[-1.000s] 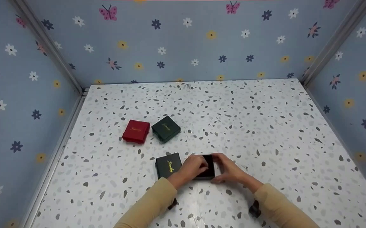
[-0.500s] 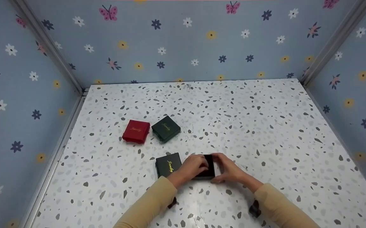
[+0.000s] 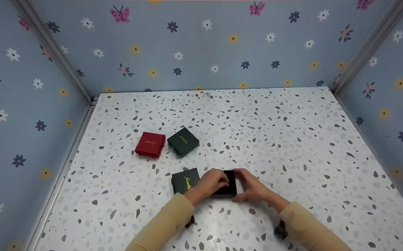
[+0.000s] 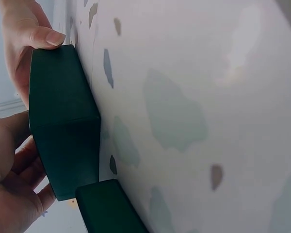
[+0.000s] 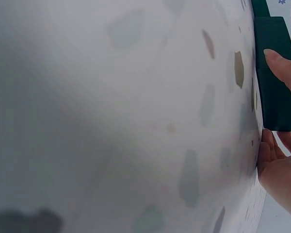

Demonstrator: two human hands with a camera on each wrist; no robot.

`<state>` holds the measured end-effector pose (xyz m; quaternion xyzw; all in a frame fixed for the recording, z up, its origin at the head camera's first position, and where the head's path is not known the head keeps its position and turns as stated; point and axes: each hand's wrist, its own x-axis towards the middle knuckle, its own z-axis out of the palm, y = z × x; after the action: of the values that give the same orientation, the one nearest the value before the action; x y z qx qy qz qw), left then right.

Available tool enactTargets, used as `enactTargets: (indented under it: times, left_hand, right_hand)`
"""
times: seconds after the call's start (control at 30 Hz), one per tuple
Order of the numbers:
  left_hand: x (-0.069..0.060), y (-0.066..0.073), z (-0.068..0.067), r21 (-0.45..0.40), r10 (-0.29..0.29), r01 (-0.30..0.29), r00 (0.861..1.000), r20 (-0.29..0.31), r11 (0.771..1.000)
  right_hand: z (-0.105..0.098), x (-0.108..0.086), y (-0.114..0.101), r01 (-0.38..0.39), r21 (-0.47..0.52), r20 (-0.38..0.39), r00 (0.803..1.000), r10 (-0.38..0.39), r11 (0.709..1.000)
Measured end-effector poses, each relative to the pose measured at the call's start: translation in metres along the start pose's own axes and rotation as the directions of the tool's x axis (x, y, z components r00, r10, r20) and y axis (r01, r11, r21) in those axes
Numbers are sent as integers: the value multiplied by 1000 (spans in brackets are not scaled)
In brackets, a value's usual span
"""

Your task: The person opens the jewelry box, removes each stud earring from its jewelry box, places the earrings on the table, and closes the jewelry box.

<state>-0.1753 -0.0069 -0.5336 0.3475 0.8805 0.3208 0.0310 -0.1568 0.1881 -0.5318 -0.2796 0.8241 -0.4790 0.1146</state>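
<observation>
left grip (image 3: 211, 182) over open box (image 3: 228, 190), right grip (image 3: 252, 187) round end

Person, long sleeves both sides: left sleeve (image 3: 161, 225) and right sleeve (image 3: 314, 226), same beige, plain and solid, matte cloth, close-fitting, soft creases. Plain cuff edges at the wrists. Left hand (image 3: 208, 183) and right hand (image 3: 252, 186) bare. Right thumbnail (image 4: 56, 38) short, rounded tip. Dark wrist camera on each side: right wrist camera (image 3: 280, 230) blackish, rounded, slight gloss; left wrist camera (image 3: 190, 222) mostly behind the sleeve, outline unclear. Fastenings too small to make out.
</observation>
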Motion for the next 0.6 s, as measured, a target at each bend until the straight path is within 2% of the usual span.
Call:
enactTargets:
  times: [0.23,0.43,0.6]
  left_hand:
    - [0,1,-4,-80,-47,46,999,-12,996]
    - [1,-3,-5,-131,-61,54,997,-47,990]
    - [2,-5,-7,-201,-69,50,993,-91,978]
  right_hand:
    - [3,2,25,-43,-32,1,999,43,999]
    - [3,2,25,-82,-34,4,997,82,996]
    - [3,2,14,-64,-11,9,998,64,998]
